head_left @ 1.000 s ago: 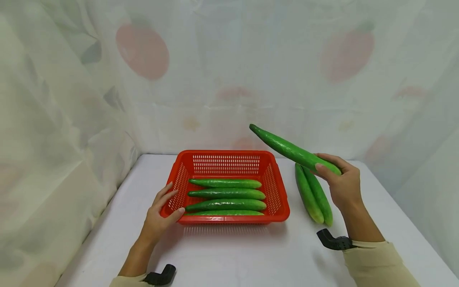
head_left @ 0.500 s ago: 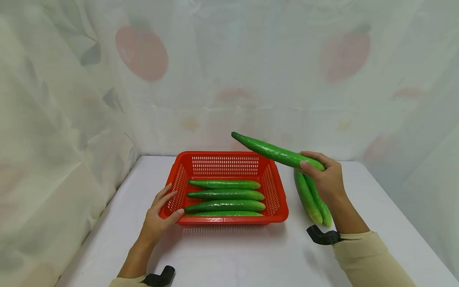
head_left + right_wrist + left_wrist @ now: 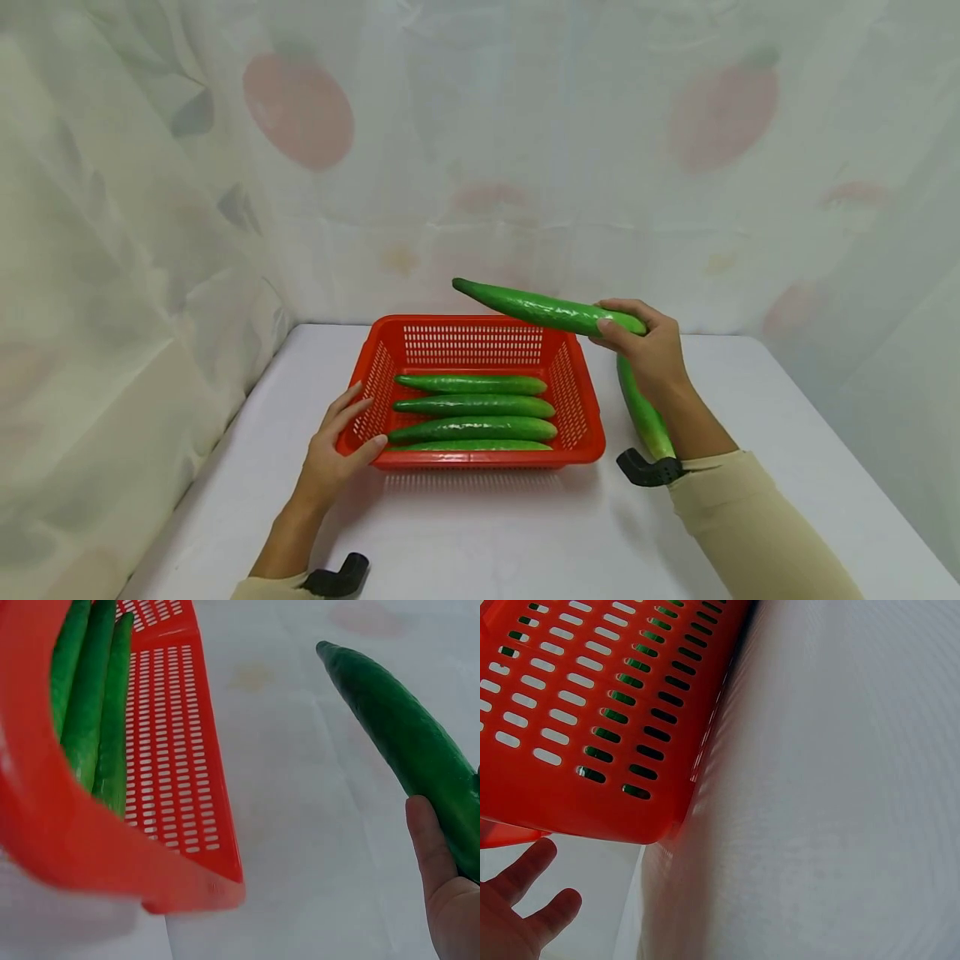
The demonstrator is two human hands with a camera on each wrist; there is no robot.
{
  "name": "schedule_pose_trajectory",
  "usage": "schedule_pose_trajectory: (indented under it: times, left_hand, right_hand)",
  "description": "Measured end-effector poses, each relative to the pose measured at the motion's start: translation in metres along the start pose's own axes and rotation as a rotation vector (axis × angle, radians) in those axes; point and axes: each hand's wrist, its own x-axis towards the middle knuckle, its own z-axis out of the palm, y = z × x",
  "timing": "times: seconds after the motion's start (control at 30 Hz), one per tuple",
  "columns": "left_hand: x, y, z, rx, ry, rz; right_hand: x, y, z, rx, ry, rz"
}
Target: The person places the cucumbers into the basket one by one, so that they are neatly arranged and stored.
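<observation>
In the head view my right hand [image 3: 647, 346] grips a long green cucumber [image 3: 543, 308] by its paler end. The cucumber is held up over the back right of a red plastic basket [image 3: 471, 458], its dark tip pointing left. My left hand [image 3: 333, 446] rests at the basket's left front corner, fingers spread and thumb touching the rim. Several cucumbers [image 3: 474, 406] lie side by side across the basket floor. Another cucumber [image 3: 643, 412] lies on the table right of the basket, partly hidden by my right hand and wrist. In the right wrist view my thumb presses along the held cucumber [image 3: 405, 727].
The basket stands on a white-covered table [image 3: 465, 542]. A pale curtain [image 3: 562, 167] with faded fruit prints hangs behind the table, and more pale sheeting [image 3: 112, 292] hangs at the left. Each wrist wears a black camera mount [image 3: 648, 469].
My right hand has carried the cucumber left from beside the basket to over its back right, and the cucumber has turned more level. My left hand stays at the corner.
</observation>
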Motion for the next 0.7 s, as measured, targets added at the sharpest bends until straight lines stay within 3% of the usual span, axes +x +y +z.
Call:
schedule_pose_trajectory:
  times: [0.13,0.5,0.7]
  left_hand:
    - [0.000,0.000,0.000,-0.003,-0.001,0.001]
    - [0.001,0.001,0.000,-0.019,0.000,0.007]
    - [0.000,0.001,0.000,-0.016,-0.002,0.004]
  right_hand:
    - [0.007,0.004,0.008,-0.010,-0.007,0.003]
    - [0.025,0.020,0.033,0.140,-0.041,0.042]
    - [0.032,0.029,0.045,0.146,-0.032,0.089]
